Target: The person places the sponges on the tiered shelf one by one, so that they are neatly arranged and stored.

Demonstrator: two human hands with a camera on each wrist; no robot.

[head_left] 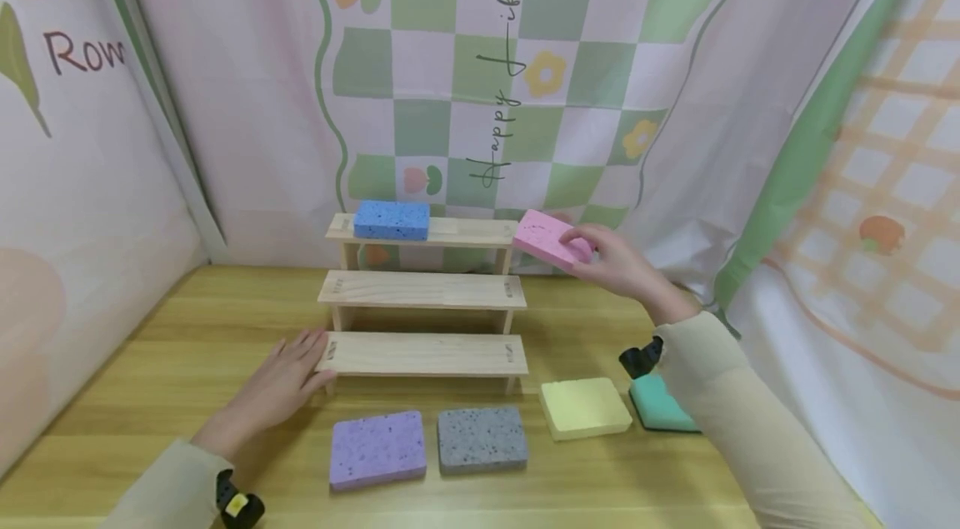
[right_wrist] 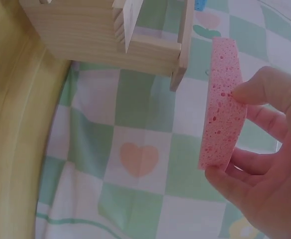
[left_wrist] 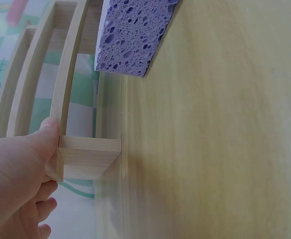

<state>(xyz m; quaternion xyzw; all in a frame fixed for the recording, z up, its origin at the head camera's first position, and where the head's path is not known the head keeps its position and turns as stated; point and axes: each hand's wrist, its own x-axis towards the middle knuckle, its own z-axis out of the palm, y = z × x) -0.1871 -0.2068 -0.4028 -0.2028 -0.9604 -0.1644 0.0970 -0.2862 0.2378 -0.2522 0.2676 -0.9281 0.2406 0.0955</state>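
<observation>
My right hand (head_left: 613, 261) pinches a pink sponge (head_left: 546, 237) between thumb and fingers, raised in the air just right of the top step. In the right wrist view the pink sponge (right_wrist: 222, 104) stands on edge beside the stand. My left hand (head_left: 273, 383) grips the left end of the lowest step of a three-step wooden stand (head_left: 427, 354); the left wrist view shows the thumb (left_wrist: 48, 134) against the step's edge, with the other fingers partly hidden behind it. A blue sponge (head_left: 392, 221) lies on the left part of the top step.
In front of the stand lie a purple sponge (head_left: 377, 450) and a grey sponge (head_left: 482, 440). A yellow sponge (head_left: 585, 408) is to their right, then a green sponge (head_left: 660, 404) partly covered by the right sleeve. A checked cloth (head_left: 495, 71) hangs behind the wooden table (head_left: 247, 304).
</observation>
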